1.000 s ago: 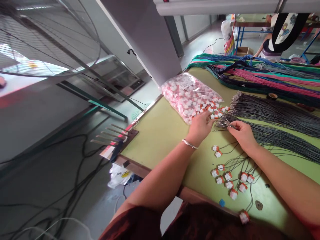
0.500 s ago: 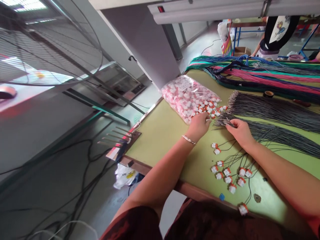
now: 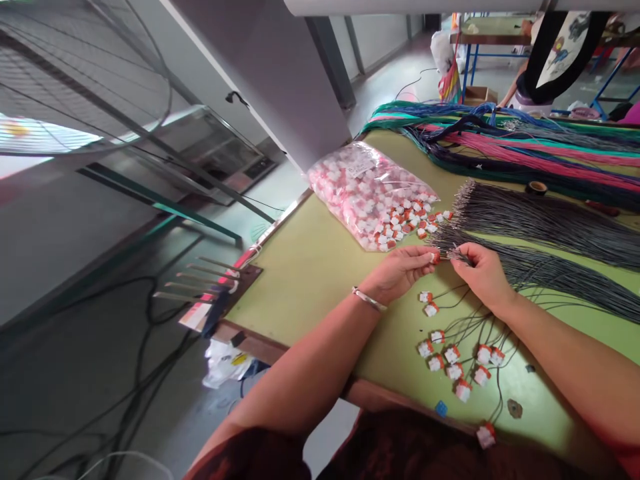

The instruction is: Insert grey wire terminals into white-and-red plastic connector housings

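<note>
Our left hand [image 3: 406, 268] pinches a connector [image 3: 435, 257]; our right hand [image 3: 484, 273] clamps wire ends [image 3: 454, 253]. Should we slacken, they could scatter.

1. I have drawn the left hand [image 3: 409, 268] back from the spill of loose white-and-orange plastic connectors [image 3: 407, 217] beside the clear, pinkish plastic bag [image 3: 367, 190], toward the near side of the green-topped bench [image 3: 310, 273].
2. It has turned so its fingers point toward the right hand [image 3: 483, 275], and a single small orange-and-white connector [image 3: 435, 257] now shows plainly in its grip.
3. The gap between the hands has narrowed.
4. Connectors along the bag's lower corner, covered a moment ago, are now uncovered.
5. My view has shifted: the long white overhead housing [image 3: 400, 6] sits higher.
</note>
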Demonstrator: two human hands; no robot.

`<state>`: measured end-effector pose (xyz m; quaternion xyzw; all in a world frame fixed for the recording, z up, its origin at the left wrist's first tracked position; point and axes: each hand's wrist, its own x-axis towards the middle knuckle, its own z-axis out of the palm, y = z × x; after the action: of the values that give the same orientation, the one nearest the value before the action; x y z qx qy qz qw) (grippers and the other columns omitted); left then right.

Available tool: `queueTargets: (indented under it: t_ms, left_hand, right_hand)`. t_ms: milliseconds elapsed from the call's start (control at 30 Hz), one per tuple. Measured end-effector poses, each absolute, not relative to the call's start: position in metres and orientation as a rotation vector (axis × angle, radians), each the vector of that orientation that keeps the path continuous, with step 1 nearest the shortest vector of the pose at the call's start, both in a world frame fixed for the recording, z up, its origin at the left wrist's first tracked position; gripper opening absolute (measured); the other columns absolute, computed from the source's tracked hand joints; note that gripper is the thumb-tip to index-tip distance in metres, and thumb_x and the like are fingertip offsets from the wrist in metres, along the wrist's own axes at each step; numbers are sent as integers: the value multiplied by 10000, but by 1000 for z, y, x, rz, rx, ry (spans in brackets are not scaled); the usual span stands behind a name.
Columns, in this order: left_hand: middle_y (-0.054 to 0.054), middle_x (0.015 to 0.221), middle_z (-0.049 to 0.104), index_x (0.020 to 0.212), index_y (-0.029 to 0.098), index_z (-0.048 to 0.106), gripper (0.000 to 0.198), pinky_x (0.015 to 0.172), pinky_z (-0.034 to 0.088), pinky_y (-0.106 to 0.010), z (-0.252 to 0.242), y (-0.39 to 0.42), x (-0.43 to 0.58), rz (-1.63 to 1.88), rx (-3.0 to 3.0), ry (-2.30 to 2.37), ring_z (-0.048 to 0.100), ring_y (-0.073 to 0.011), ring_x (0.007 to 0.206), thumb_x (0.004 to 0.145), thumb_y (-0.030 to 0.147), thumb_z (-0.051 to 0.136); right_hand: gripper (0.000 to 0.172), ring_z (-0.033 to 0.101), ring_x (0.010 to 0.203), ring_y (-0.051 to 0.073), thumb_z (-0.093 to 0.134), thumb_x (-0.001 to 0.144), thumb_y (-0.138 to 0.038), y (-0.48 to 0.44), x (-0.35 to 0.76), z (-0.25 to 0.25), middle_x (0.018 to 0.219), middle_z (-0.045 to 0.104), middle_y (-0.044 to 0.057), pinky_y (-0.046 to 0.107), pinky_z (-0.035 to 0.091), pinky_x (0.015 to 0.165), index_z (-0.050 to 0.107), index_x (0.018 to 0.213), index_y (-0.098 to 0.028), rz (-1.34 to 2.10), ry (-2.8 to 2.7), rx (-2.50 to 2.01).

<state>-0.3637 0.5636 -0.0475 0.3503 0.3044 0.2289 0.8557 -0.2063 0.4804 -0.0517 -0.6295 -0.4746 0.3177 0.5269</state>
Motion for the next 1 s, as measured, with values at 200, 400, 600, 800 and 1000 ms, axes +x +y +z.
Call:
queueTargets:
  t_ms: [200, 400, 600, 800, 1000]
  left_hand:
    - [-49, 750, 709, 845, 89, 721, 139, 638, 533, -153, -49, 563, -366, 457, 744, 620, 652, -83, 618, 706, 77, 710]
    - [-29, 705, 710, 805, 110, 715, 203, 611, 523, -164, -47, 559, -365, 496, 872, 654, 646, -82, 588, 625, 155, 796]
    - [-40, 582, 684, 768, 86, 697, 253, 532, 492, -177, -49, 559, -362, 540, 1185, 731, 609, -84, 507, 602, 231, 821]
    - [-37, 629, 687, 770, 85, 673, 351, 540, 495, -165, -51, 560, -362, 482, 988, 651, 614, -77, 519, 564, 309, 847]
    - [-29, 618, 660, 743, 81, 635, 282, 537, 485, -166, -54, 555, -358, 451, 932, 634, 605, -72, 523, 636, 273, 812]
  right_hand:
    - [108, 375, 522, 83, 560, 630, -272, 480, -207, -49, 540, 473, -38, 218, 302, 503, 561, 630, -165, 753, -1167, -1514]
    - [73, 406, 518, 86, 535, 627, -241, 478, -207, -55, 544, 507, -35, 216, 320, 509, 553, 633, -170, 609, -1254, -1582]
    - [108, 416, 500, 91, 502, 634, -228, 479, -206, -58, 537, 525, -33, 218, 328, 502, 573, 689, -168, 583, -1335, -1595]
    - [92, 427, 511, 96, 502, 653, -238, 477, -205, -55, 548, 528, -29, 219, 332, 505, 557, 685, -171, 662, -1395, -1536]
    - [52, 420, 526, 88, 520, 636, -224, 476, -205, -55, 554, 531, -34, 213, 331, 517, 543, 641, -177, 675, -1408, -1517]
